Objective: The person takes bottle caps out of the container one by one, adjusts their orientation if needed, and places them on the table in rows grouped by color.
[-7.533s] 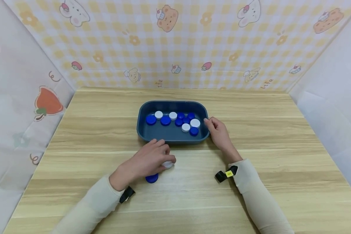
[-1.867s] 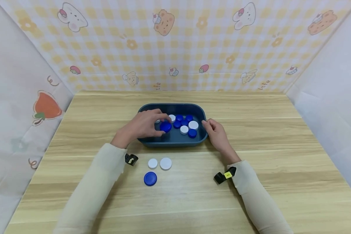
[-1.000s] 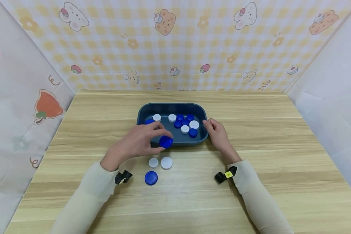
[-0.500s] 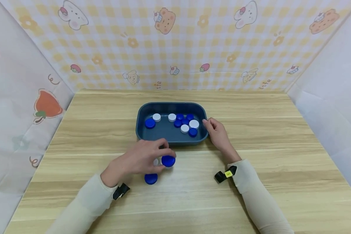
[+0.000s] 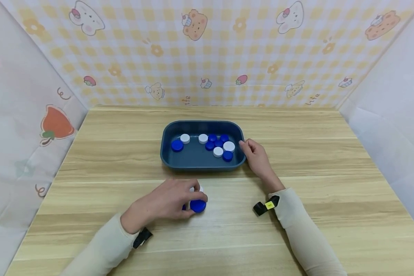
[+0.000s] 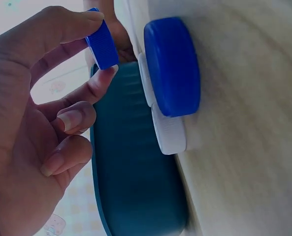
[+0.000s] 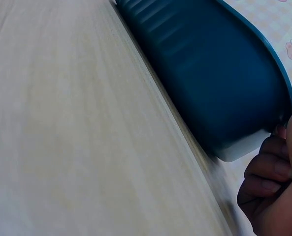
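Observation:
Between thumb and forefinger my left hand (image 5: 167, 199) pinches a blue bottle cap (image 5: 198, 206) over the table in front of the tray; the left wrist view shows this ridged blue cap (image 6: 103, 46) held above the tabletop. Beside it on the table lie a second blue cap (image 6: 173, 66) and two white caps (image 6: 169, 129), largely covered by the hand in the head view. My right hand (image 5: 258, 159) grips the right end of the dark blue tray (image 5: 193, 163), thumb at the rim and other fingers curled below it (image 7: 269, 172).
Inside the tray are several blue and white caps, mostly clustered at its right, with one blue cap (image 5: 177, 145) and a white cap (image 5: 184, 138) at its left. Wood-grain table (image 5: 296, 145) surrounds it. A yellow checked cloth (image 5: 220, 57) hangs behind.
My left hand has lifted a blue cap out of the tray and brought it toward me, past the white caps on the table. The right hand has stayed at the tray's end.

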`<state>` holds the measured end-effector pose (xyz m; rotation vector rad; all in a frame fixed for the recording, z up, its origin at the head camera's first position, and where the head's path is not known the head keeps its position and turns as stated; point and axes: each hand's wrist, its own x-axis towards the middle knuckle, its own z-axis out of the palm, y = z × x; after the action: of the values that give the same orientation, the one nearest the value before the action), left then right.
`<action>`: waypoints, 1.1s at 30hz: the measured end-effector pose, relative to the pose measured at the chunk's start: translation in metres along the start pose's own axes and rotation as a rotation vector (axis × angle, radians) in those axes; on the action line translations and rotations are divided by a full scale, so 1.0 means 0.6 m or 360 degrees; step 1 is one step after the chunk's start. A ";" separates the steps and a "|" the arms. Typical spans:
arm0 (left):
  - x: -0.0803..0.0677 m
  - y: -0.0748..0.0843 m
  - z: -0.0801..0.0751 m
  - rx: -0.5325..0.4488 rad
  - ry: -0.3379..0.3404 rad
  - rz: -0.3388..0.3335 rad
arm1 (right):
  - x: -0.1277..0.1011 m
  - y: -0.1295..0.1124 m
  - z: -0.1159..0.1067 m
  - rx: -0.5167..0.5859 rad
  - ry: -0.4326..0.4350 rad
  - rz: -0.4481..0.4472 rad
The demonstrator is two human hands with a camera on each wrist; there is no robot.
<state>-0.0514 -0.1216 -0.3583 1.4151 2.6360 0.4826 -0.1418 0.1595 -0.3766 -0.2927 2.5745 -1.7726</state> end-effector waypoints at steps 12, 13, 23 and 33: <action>-0.008 0.025 0.015 0.0344 -0.0069 0.0051 | 0.000 -0.002 0.000 0.0002 0.0001 -0.0011; -0.009 0.026 0.016 0.0356 -0.0068 0.0051 | 0.000 -0.002 0.000 0.0002 0.0001 -0.0010; -0.009 0.026 0.020 0.0390 -0.0089 0.0073 | 0.001 -0.002 0.000 -0.0003 0.0010 -0.0016; -0.006 0.027 0.024 0.0427 -0.0157 0.0023 | -0.001 -0.002 0.000 -0.0009 0.0008 -0.0008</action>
<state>-0.0330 -0.1131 -0.3669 1.4854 2.6897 0.0576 -0.1408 0.1591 -0.3753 -0.2952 2.5848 -1.7702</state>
